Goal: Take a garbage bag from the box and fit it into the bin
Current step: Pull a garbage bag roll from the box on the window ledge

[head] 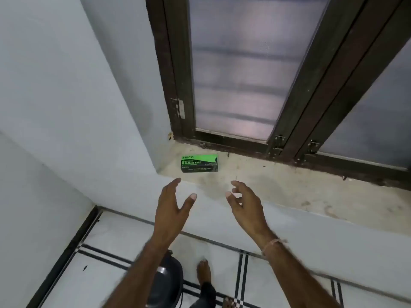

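Flat green-and-black cardboard garbage bag box [199, 163] lies on the gritty stone sill [289, 190]; left hand [171, 210] and right hand [244, 203] hover near, fingers spread, holding nothing; the dark rounded bin [166, 283], perhaps plastic, stands below.

A green garbage-bag box [199, 163] lies on the window sill [289, 192]; left hand [171, 210] and right hand [244, 203] hover near it, fingers spread, holding nothing.

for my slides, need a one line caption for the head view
Both open hands, left and right, reach toward the green garbage bag box on the windowsill.
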Demonstrator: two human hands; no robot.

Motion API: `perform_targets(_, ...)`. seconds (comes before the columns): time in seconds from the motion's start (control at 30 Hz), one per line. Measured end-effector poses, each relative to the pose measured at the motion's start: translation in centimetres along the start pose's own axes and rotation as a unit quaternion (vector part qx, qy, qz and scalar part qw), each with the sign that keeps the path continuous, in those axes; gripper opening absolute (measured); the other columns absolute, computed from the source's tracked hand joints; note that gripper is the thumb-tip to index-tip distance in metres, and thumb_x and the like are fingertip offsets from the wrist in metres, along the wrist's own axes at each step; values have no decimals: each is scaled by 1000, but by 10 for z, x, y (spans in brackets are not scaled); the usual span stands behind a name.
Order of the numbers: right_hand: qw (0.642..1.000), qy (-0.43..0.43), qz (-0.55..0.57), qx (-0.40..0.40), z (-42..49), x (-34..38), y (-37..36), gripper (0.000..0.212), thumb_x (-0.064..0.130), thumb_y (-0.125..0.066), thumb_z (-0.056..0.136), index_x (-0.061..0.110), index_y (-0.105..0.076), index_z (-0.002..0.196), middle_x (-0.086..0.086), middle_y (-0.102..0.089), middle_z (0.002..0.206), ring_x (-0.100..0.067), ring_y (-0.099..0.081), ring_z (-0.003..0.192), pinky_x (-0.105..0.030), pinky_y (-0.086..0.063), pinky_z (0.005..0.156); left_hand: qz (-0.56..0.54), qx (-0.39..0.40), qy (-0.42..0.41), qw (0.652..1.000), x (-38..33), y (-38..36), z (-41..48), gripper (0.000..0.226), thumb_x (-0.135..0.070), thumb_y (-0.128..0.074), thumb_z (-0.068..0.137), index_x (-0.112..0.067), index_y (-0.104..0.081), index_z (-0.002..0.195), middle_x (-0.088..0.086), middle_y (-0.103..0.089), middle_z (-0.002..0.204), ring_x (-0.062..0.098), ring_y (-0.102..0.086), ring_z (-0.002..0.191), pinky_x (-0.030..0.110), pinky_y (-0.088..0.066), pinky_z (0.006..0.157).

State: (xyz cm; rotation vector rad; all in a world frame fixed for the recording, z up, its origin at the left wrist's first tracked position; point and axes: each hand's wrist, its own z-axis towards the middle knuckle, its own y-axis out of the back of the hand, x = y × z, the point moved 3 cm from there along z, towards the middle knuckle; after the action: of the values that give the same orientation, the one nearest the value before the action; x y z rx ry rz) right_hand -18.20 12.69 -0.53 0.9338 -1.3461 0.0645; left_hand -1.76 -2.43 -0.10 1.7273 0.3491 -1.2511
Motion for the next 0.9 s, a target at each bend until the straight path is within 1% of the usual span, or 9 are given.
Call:
perform_targets(0.13, 999, -21, -14, 33, 54, 1, -10, 50, 34, -63, 101, 22, -51, 148, -3, -65, 129, -19, -68, 98, -25, -54, 84, 62, -6, -29, 998, -2, -21, 65, 75, -44, -72, 93, -18, -40, 155, 7, -46, 158, 29, -45, 143, 48, -45, 110)
perform_targets(0.23, 997, -33, -34, 59, 89, 1, -22, 58, 37, -64, 100, 22, -44, 153, -6, -63, 130, -20, -68, 100, -31, -57, 89, 126, 22, -27, 991, 10, -39, 109, 81, -44, -73, 92, -19, -33, 159, 11, -40, 161, 35, -43, 144, 53, -49, 106)
perform_targets(0.33, 994, -35, -51, 89, 116, 0, -35, 67, 37, -67, 98, 23, -38, 157, -7, -59, 135, -22, -65, 113, -36, -57, 95, 156, 54, -18, 986, 27, -51, 142, 85, -47, -72, 92, -28, -27, 162, 11, -32, 165, 36, -38, 146, 57, -51, 106)
perform_targets(0.43, 992, -19, -61, 108, 139, -7, -51, 72, 35, -70, 96, 22, -37, 158, -8, -55, 141, -22, -57, 127, -39, -51, 105, 173, 61, -33, 982, 36, -60, 164, 75, -46, -74, 91, -30, -41, 156, 12, -40, 157, 36, -43, 138, 52, -54, 100)
perform_targets(0.5, 990, -18, -70, 122, 149, -9, -54, 71, 32, -72, 95, 21, -40, 157, -10, -55, 137, -23, -57, 125, -35, -49, 107, 188, 61, -46, 979, 37, -60, 169, 64, -44, -76, 87, -26, -54, 144, 12, -53, 141, 37, -50, 126, 45, -55, 91)
perform_targets(0.6, 991, -14, -1, 136, 153, -6, -47, 63, 30, -75, 93, 25, -47, 149, -5, -56, 134, -19, -60, 121, -36, -55, 102, 129, 66, -55, 988, 37, -55, 169, 65, -59, -68, 80, -24, -62, 134, 8, -57, 125, 28, -53, 112, 34, -50, 82)
perform_targets(0.73, 986, 1, 93, 140, 153, 2, -28, 49, 30, -84, 85, 31, -61, 127, 7, -67, 126, -15, -69, 108, -34, -62, 88, -25, 81, -49, 995, 26, -43, 159, 60, -61, -68, 72, -34, -63, 126, 0, -57, 120, 0, -61, 105, 14, -49, 89)
perform_targets(0.8, 979, -8, 142, 147, 148, 7, -19, 45, 27, -86, 82, 32, -61, 118, 9, -69, 122, -17, -72, 103, -30, -62, 83, -58, 73, -54, 994, 18, -38, 152, 53, -58, -71, 70, -42, -62, 120, -4, -59, 118, -3, -62, 107, 15, -50, 93)
perform_targets(0.9, 948, -28, 281, 146, 143, 9, -4, 38, 12, -82, 87, 19, -56, 114, -6, -71, 123, -25, -72, 110, -35, -61, 84, -102, 58, -27, 993, 9, -35, 143, 49, -56, -76, 69, -48, -66, 117, -6, -62, 122, 2, -63, 112, 21, -51, 96)
